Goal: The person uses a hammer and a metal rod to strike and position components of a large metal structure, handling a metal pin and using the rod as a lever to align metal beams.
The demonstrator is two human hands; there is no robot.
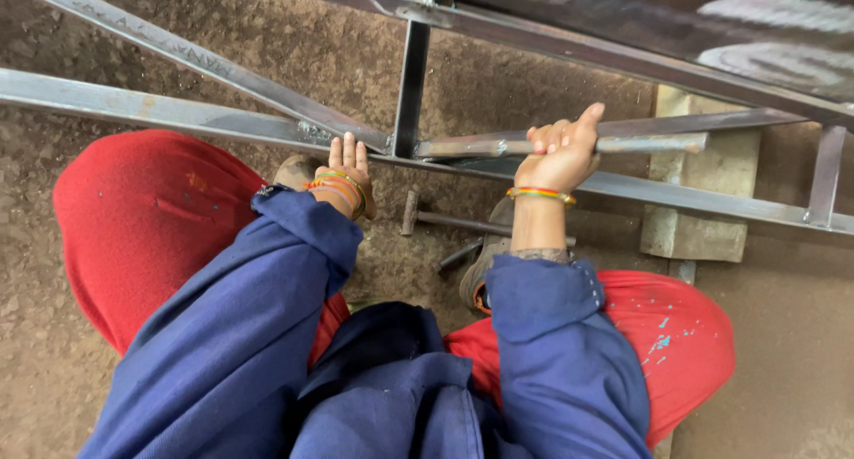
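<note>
Your right hand (559,152) is wrapped around a short grey steel bar (614,144) with a dull, scaly surface, holding it level against the welded grey steel frame (133,108), one end butted near the dark upright square tube (411,85). Your left hand (345,170) is not gripping anything: its fingers are straight and together, the tips touching the lower long rail of the frame beside the joint where the diagonal strip (178,52) meets it.

The bar is held near its middle by one hand alone, so I judge it could tip or slide along the rail if your grip eases, and the free end near the pale concrete block (703,192) could drop. The frame's cut edges and the rough weld beads at the joint look sharp, and bare fingers resting there could get nicked or pinched if the bar shifts toward them. The rusty metal hammer (445,219) lying on the brown packed-earth floor (285,41) just below the rail, close to your foot, is easy to kick or step on.

The rails are flat, bright and smooth-faced, and the floor is gritty. Your blue cloth sleeves (267,317) and red trousers (133,219) are soft and loose, and thread bangles circle both wrists.
</note>
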